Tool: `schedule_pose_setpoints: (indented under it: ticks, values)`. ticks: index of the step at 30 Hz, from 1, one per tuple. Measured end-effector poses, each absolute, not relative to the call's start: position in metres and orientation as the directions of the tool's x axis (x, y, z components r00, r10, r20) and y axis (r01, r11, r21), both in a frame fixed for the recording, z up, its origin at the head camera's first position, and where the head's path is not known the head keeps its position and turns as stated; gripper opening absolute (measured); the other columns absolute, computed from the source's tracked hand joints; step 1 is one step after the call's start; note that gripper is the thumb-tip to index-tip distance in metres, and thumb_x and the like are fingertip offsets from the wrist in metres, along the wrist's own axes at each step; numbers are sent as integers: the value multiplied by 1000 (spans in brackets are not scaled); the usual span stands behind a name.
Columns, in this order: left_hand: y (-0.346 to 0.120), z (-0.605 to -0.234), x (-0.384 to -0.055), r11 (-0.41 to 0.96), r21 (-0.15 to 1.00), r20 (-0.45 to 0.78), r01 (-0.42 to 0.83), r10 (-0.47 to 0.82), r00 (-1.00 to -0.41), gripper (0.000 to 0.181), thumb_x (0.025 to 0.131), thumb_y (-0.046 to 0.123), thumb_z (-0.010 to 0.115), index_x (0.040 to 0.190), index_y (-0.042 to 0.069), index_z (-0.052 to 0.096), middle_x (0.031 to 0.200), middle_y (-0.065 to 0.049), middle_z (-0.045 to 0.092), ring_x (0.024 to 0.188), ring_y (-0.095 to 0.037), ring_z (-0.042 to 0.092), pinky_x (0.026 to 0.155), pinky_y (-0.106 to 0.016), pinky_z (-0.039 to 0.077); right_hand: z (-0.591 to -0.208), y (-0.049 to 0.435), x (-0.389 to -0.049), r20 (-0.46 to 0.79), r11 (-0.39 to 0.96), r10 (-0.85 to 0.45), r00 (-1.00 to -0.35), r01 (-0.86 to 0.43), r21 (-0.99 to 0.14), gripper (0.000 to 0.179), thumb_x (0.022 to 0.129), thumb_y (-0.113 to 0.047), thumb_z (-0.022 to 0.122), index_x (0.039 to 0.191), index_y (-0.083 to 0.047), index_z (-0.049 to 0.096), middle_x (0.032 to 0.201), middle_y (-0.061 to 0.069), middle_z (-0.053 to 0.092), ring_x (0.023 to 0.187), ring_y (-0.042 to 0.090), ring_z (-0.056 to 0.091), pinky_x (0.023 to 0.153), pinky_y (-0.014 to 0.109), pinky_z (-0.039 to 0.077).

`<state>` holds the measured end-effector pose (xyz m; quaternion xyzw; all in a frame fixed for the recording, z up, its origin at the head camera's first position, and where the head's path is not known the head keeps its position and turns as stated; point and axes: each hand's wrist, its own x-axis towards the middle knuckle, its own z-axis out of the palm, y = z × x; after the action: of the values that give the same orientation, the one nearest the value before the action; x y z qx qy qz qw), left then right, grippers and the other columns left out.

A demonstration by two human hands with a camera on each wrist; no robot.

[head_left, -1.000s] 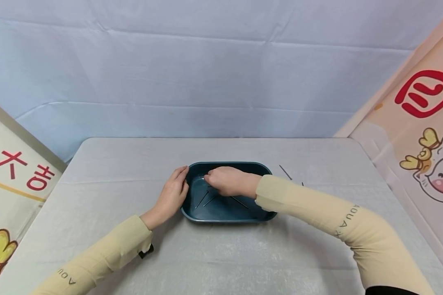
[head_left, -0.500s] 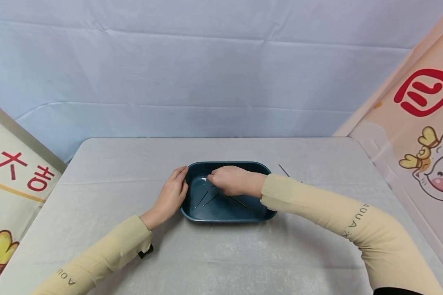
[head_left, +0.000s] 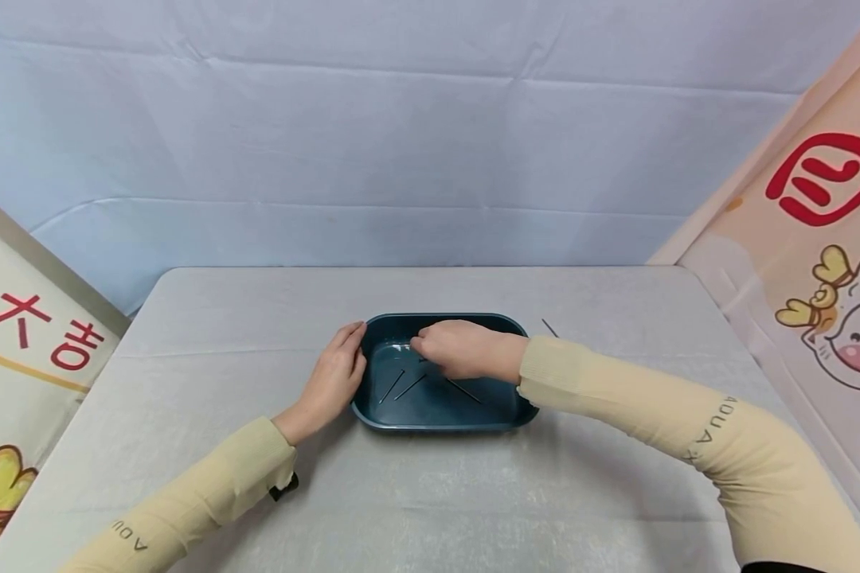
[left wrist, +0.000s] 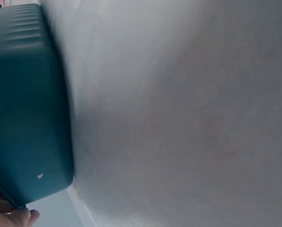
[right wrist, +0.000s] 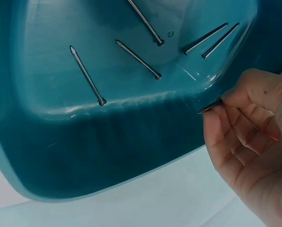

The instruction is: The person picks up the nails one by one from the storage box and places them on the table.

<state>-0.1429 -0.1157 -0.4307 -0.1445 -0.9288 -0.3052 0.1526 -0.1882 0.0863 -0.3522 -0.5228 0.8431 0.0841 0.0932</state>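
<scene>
A dark teal plastic basin (head_left: 430, 428) stands on the table. My left hand (head_left: 333, 382) grips its left rim; the left wrist view shows fingertips (left wrist: 22, 215) at the edge of the basin wall (left wrist: 30, 109). My right hand (head_left: 462, 348) is inside the basin, over its far half. Between thumb and fingers it pinches a nail (right wrist: 210, 106), most of which the hand hides. Several more nails lie loose on the basin floor, among them one nail (right wrist: 87, 75) apart from the others and a close pair including this nail (right wrist: 206, 38).
One thin nail-like rod (head_left: 549, 328) lies on the grey cloth-covered table (head_left: 430, 509), behind the right sleeve (head_left: 616, 382). A pale cloth backdrop (head_left: 373, 159) rises at the back edge. Printed banners flank the table, one on the left (head_left: 36, 342) and another on the right (head_left: 810, 263).
My right hand has shifted slightly to the right inside the basin, and its sleeve now covers more of the table's right side. The left hand and basin stay put.
</scene>
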Motion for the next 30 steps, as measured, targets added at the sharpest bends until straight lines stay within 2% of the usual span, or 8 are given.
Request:
schedule_pose_setpoints:
  ticks: [5, 17, 22, 30]
  values:
    - [-116, -430, -143, 772, 525, 367, 359, 175, -914, 40, 87, -3, 47, 126, -11, 46, 127, -21, 48, 116, -29, 48, 93, -40, 43, -351, 93, -187, -219, 444, -870, -441, -895, 36, 27, 82, -2, 62, 110, 0, 60, 87, 6, 62, 75, 14, 59, 66, 23, 50]
    - [-116, -430, -142, 771, 535, 346, 345, 172, -922, 40, 88, -2, 46, 127, -10, 46, 128, -20, 47, 117, -29, 47, 94, -40, 43, -346, 104, -181, -185, 438, -881, -436, -899, 33, 18, 82, -1, 62, 100, -1, 61, 81, 6, 60, 72, 16, 59, 64, 23, 50]
    - [-116, -431, -142, 770, 535, 349, 347, 172, -921, 40, 88, -2, 47, 127, -11, 46, 128, -21, 47, 117, -29, 47, 94, -40, 43, -344, 110, -178, -185, 450, -876, -445, -893, 19, 15, 85, 0, 58, 99, -2, 61, 81, 6, 60, 72, 15, 58, 64, 23, 50]
    - [-116, -431, -141, 769, 533, 359, 353, 173, -917, 40, 87, -3, 47, 127, -11, 46, 127, -22, 48, 116, -30, 48, 94, -40, 43, -338, 120, -176, -159, 485, -865, -476, -874, -24, 16, 81, 2, 61, 95, -3, 60, 82, 6, 59, 73, 16, 58, 64, 23, 50]
